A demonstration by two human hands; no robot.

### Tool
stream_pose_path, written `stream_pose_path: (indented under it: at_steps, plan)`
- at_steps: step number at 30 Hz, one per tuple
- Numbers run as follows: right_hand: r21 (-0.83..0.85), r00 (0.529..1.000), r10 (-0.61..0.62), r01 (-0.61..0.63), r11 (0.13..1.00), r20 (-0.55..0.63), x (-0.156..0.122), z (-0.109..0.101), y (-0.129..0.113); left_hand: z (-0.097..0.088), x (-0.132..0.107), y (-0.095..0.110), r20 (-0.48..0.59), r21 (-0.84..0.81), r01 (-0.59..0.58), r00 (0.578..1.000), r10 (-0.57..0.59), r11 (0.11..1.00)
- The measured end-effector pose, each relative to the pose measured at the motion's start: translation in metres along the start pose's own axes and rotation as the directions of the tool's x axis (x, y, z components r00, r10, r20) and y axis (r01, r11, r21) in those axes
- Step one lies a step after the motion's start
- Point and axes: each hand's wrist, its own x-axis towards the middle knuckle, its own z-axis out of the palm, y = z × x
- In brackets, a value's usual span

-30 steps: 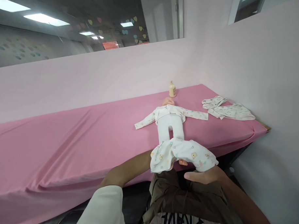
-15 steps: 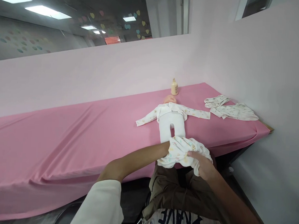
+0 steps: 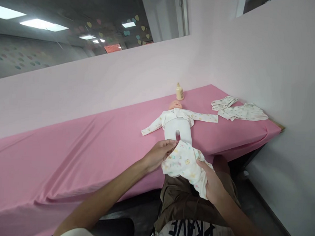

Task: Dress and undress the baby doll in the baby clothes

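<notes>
Plainly, from where I stood, the work was only partway through. Nearest, just over the person's lap (image 3: 179, 189), the right hand (image 3: 212, 182) gripped one side of a small printed garment (image 3: 187, 163), thumb on top, the other fingers hidden by the cloth. A little farther in, the left hand (image 3: 158, 154) pinched the garment's opposite edge between its fingertips. The garment hung bunched between the two hands at the near edge of the table (image 3: 107, 147), in front of the lower legs of a doll (image 3: 178, 126). I couldn't tell whether a foot was inside it, but it wasn't pulled up: the upper legs showed only plain white.

Beyond that, the upper half looked done, to my eye. A printed top (image 3: 174, 114) was on the doll, sleeves spread wide, though its hem sat rucked above the waist. Some loose clothes (image 3: 242, 112) lay along the right edge, apart from both hands and, I judged, no part of the step in hand. Past the doll's bare head (image 3: 175, 104), a cream bottle (image 3: 179, 93) stood upright close to the far edge, untouched.
</notes>
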Motion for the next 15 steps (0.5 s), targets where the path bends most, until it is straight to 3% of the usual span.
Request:
stream_pose_path:
  at_steps: [2, 4, 6, 8, 10, 12, 15]
  plan:
    - [0.015, 0.995, 0.070, -0.071, 0.997, 0.071, -0.001, 0.008, 0.005, 0.005, -0.011, -0.003, 0.010, 0.122, -0.035, 0.999, 0.034, 0.992]
    - [0.022, 0.990, 0.103, -0.106, 0.994, 0.101, -0.002, 0.015, 0.010, 0.012, -0.018, -0.006, 0.075, 0.372, -0.130, 0.991, 0.109, 0.919]
    - [0.027, 0.993, 0.101, -0.103, 0.994, 0.055, -0.003, 0.022, 0.012, 0.019, -0.023, -0.008, 0.173, 0.628, -0.299, 0.954, 0.247, 0.718]
    - [0.023, 0.997, 0.078, -0.077, 0.997, -0.023, -0.004, 0.029, 0.012, 0.024, -0.029, -0.008, 0.260, 0.762, -0.425, 0.892, 0.369, 0.488]
    - [0.017, 0.996, 0.039, -0.038, 0.999, -0.077, -0.005, 0.035, 0.011, 0.026, -0.035, -0.007, 0.292, 0.796, -0.463, 0.858, 0.422, 0.390]
    - [0.013, 0.993, 0.021, -0.020, 1.000, -0.115, -0.005, 0.038, 0.011, 0.026, -0.038, -0.004, 0.260, 0.779, -0.436, 0.879, 0.399, 0.452]
    - [0.015, 0.993, 0.007, -0.005, 1.000, -0.119, -0.002, 0.039, 0.014, 0.020, -0.029, 0.002, 0.063, 0.663, -0.284, 0.943, 0.326, 0.693]
